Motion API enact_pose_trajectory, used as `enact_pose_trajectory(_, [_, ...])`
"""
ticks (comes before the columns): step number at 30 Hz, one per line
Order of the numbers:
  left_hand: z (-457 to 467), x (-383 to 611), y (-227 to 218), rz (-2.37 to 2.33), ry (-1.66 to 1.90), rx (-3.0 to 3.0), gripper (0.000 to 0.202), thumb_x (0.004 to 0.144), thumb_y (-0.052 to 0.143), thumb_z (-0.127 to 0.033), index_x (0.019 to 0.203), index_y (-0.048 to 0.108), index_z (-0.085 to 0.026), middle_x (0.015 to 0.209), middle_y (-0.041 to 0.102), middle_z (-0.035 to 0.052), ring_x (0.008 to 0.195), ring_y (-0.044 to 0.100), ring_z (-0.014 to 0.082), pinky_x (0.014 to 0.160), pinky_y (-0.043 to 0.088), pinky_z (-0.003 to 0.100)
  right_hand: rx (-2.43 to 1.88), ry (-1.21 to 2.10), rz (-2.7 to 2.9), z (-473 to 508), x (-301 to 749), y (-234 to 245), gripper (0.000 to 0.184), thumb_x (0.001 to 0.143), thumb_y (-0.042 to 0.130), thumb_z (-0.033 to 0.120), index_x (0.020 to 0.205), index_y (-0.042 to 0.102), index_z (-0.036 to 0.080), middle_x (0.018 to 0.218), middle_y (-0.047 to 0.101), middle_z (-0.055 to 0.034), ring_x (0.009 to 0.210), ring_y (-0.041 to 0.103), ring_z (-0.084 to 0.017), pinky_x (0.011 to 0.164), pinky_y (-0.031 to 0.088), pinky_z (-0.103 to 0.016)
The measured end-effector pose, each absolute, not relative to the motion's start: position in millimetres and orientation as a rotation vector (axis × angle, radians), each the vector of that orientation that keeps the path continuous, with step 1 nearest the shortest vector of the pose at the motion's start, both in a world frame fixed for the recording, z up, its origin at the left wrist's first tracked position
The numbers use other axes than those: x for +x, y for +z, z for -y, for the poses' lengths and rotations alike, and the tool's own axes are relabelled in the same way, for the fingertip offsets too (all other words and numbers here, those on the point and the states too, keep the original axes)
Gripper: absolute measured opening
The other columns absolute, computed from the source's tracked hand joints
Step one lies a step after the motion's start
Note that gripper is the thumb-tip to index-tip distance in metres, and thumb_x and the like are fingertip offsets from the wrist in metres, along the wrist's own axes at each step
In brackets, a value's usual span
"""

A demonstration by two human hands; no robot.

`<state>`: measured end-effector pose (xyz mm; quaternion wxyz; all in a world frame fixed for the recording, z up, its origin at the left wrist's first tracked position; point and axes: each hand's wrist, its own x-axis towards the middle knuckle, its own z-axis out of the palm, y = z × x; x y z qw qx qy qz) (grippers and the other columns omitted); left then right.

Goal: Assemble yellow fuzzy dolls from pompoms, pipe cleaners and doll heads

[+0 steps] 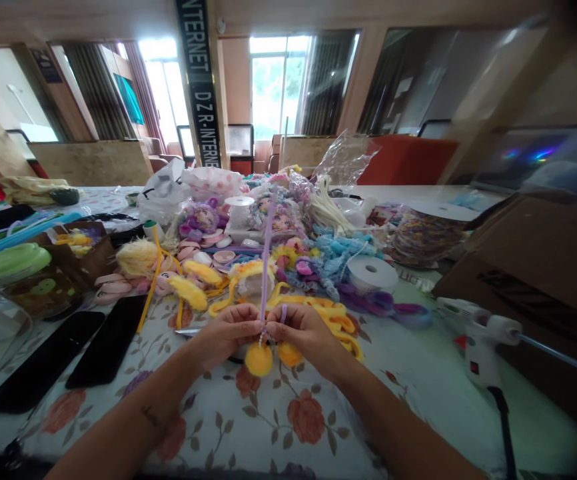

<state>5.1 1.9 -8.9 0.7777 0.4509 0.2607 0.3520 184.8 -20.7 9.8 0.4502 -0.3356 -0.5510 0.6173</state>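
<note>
In front of my chest, my left hand (232,328) and my right hand (304,332) meet with their fingertips pinched together. Both grip a thin lilac strip (267,260) that stands upright from my fingers; a short lilac end curls over my right fingers. Whether it is a ribbon or a pipe cleaner is unclear. Below the fingertips hang a yellow pompom (258,360) and a second yellow pompom (289,355), with a short string of white beads above the first. A metal blade (188,332) shows partly behind my left hand.
A heap of craft supplies spans the flowered tablecloth (268,433), including yellow plush cord (336,320) and a white spool (372,273). At left lie two black phones (106,343) (43,360). A glue gun (483,337) and cardboard box (533,280) are at right.
</note>
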Motion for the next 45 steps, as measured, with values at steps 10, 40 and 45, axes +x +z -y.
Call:
enact_pose_trajectory(10, [-2,9,-10,-0.543,0.731,0.985,0.015,0.077,0.068,-0.024,0.076,0.060,-0.012,0.069,0.060,0.0021,0.064,0.054,0.0084,0.064,0.041,0.020,-0.896,1.527,1.385,18,186,10,0.021,0.069,0.075,0.033,0.070,0.064,0.014,0.067,0.065,-0.0017,0.062,0.055,-0.012,0.061,0.041,-0.025])
enact_pose_trajectory(40, [-10,9,-14,-0.606,0.870,1.063,0.019,0.082,0.063,-0.031,0.078,0.057,-0.013,0.074,0.057,0.0026,0.068,0.051,0.0084,0.066,0.039,0.020,-1.057,0.822,1.908,12,196,13,0.021,0.086,0.050,0.024,0.081,0.069,0.016,0.072,0.064,-0.0039,0.064,0.054,-0.015,0.060,0.042,-0.025])
enact_pose_trajectory(45, [-10,11,-15,-0.614,0.871,1.088,0.023,0.083,0.062,-0.035,0.078,0.056,-0.013,0.073,0.056,0.0021,0.065,0.050,0.0083,0.064,0.040,0.021,-1.089,0.736,1.890,13,193,9,0.019,0.087,0.051,0.022,0.084,0.069,0.016,0.075,0.067,-0.0046,0.069,0.057,-0.016,0.064,0.043,-0.026])
